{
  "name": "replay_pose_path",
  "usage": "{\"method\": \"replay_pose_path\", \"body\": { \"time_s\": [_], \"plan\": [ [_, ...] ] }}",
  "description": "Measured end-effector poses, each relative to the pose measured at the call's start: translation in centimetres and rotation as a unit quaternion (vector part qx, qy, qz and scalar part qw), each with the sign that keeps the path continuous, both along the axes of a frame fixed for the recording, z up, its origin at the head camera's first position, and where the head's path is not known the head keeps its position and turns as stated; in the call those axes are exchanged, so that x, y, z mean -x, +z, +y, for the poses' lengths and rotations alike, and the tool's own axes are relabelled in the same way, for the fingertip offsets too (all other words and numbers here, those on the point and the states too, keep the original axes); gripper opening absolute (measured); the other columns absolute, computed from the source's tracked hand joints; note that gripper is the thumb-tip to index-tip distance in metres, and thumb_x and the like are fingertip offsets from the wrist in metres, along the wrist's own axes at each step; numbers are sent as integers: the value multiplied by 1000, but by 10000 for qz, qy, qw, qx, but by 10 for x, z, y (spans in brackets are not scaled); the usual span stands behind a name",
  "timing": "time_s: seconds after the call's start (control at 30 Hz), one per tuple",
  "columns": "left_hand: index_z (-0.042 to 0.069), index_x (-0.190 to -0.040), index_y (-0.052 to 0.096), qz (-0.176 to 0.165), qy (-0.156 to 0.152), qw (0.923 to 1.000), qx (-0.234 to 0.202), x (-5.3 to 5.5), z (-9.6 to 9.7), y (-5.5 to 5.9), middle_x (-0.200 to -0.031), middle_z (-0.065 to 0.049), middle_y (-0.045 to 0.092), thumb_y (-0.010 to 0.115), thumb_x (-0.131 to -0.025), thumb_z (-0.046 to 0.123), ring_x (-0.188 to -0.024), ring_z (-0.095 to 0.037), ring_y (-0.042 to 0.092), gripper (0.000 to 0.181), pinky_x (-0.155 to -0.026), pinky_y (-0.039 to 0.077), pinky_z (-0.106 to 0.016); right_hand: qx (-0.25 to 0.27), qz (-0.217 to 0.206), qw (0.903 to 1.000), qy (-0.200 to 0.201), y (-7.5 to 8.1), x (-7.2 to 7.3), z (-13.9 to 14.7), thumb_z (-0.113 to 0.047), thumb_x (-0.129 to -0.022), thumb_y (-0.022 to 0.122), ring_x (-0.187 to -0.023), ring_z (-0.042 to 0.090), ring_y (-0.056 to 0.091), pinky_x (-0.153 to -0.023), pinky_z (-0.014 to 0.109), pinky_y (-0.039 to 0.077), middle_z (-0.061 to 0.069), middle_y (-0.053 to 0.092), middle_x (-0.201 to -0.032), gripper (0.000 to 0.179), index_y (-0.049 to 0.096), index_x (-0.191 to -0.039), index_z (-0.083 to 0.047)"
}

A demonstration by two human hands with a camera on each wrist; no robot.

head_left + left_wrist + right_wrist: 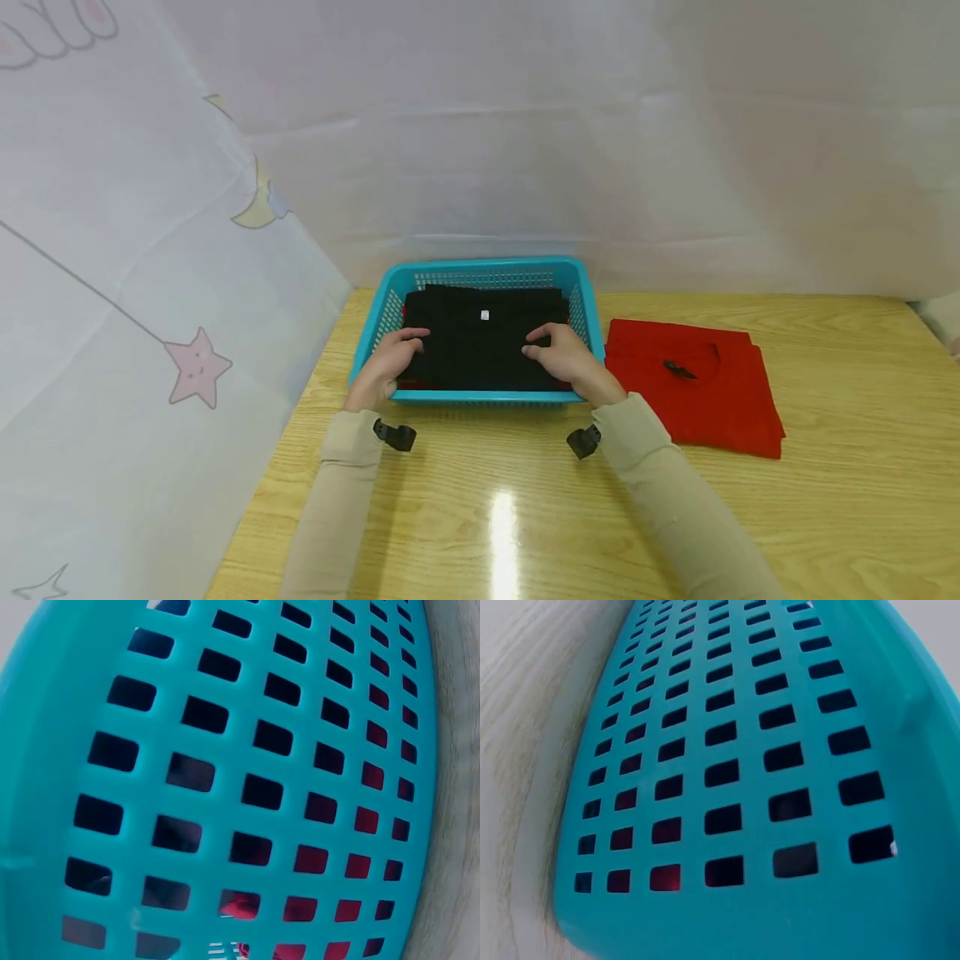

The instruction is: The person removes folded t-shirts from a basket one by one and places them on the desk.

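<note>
Left hand and right hand: grip loose on both, thumb and forefinger parted, over left and right sides of folded black shirt; contact unclear. Shirt lies in blue basket, red cloth beneath. Basket on desk; folded red shirt just right.

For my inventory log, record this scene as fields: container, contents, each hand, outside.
container: blue basket on a wooden table
contents: folded black cloth with a white tag; red fabric lower down
left hand: at the black cloth's left side
right hand: at its right side
outside: folded red garment, right of the basket
</note>
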State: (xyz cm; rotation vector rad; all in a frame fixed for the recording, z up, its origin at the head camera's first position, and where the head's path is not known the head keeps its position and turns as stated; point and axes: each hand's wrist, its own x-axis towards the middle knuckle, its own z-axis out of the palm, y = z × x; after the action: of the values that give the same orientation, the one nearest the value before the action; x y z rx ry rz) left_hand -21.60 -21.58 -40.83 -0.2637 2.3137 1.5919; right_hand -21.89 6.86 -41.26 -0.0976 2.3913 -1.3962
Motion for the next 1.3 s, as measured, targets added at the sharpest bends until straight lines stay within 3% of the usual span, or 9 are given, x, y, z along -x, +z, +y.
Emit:
{"method": "replay_pose_path", "body": {
  "time_s": [0.1, 0.37, 0.6, 0.7, 0.83, 0.93, 1.03, 1.13, 1.3],
  "plan": [
    [11, -143, 47, 9, -9, 10000, 48, 1, -1, 0, -159, -13, 22, 38, -103, 15, -147, -36, 18, 41, -117, 21, -53, 28, 139, 9999, 5, -1, -1, 0, -18, -97, 56, -115, 34, 46, -95, 47, 45, 19, 44, -142, 32, 54, -125, -3],
    [13, -140, 51, 164, -104, 9998, -17, -1, -3, -3, -158, -12, 24, 42, -103, 13, -146, -36, 21, 39, -117, 23, -55, 227, 199, 9995, 64, 1, -2, 0, -7, -95, 55, -67, 22, 36, -56, 30, 33, 17, 49, -115, 25, 55, -119, -4],
    [16, -141, 50, 163, 9, 9996, -250, -1, -3, -3, -162, -9, 13, 43, -99, 6, -148, -35, 15, 43, -116, 22, -55, 452, 61, 9990, 35, 0, -1, 2, -12, -96, 50, -101, 30, 42, -74, 36, 39, 16, 36, -146, 38, 48, -133, -7],
    [19, -144, 46, 51, -20, 9994, -328, -2, -3, -2, -162, -7, 10, 41, -98, 5, -146, -34, 18, 48, -99, 36, -47, 508, -52, 9987, 27, -1, 0, 3, -14, -96, 49, -111, 33, 42, -87, 42, 43, 17, 31, -151, 43, 45, -138, -7],
    [22, -145, 45, -32, -179, 9995, -245, -3, -4, -3, -163, -7, 9, 38, -98, 3, -145, -31, 19, 51, -76, 26, -39, 510, -235, 9984, 42, -2, 1, 3, -16, -97, 48, -119, 35, 42, -102, 51, 39, 17, 30, -153, 44, 45, -140, -7],
    [22, -143, 47, 10, -268, 9996, -120, -4, -3, -3, -163, -7, 8, 38, -98, 3, -148, -31, 13, 50, -79, 32, -38, 491, -297, 9984, 19, -2, 1, 3, -16, -97, 47, -120, 35, 42, -105, 53, 37, 18, 33, -151, 44, 46, -139, -6],
    [19, -142, 49, 99, -317, 9994, -110, -4, -2, -2, -163, -10, 9, 38, -98, 1, -149, -32, 9, 49, -99, 39, -48, 449, -268, 9986, 30, -2, 1, 2, -16, -97, 47, -123, 36, 42, -107, 54, 36, 19, 34, -151, 43, 46, -138, -4],
    [16, -142, 49, 136, -317, 9993, -123, -3, 0, -3, -162, -12, 13, 40, -99, 2, -149, -34, 11, 46, -117, 20, -56, 372, -216, 9990, 129, -1, 1, 2, -16, -98, 47, -127, 37, 40, -108, 55, 35, 20, 33, -152, 43, 46, -138, -3],
    [16, -142, 49, 130, -275, 9995, -77, -2, 0, -4, -160, -13, 19, 42, -101, 7, -147, -36, 17, 42, -117, 20, -57, 275, -100, 9991, 295, -3, 2, 1, -14, -98, 48, -127, 38, 41, -107, 55, 37, 22, 31, -152, 43, 44, -139, 0]
  ]
}}
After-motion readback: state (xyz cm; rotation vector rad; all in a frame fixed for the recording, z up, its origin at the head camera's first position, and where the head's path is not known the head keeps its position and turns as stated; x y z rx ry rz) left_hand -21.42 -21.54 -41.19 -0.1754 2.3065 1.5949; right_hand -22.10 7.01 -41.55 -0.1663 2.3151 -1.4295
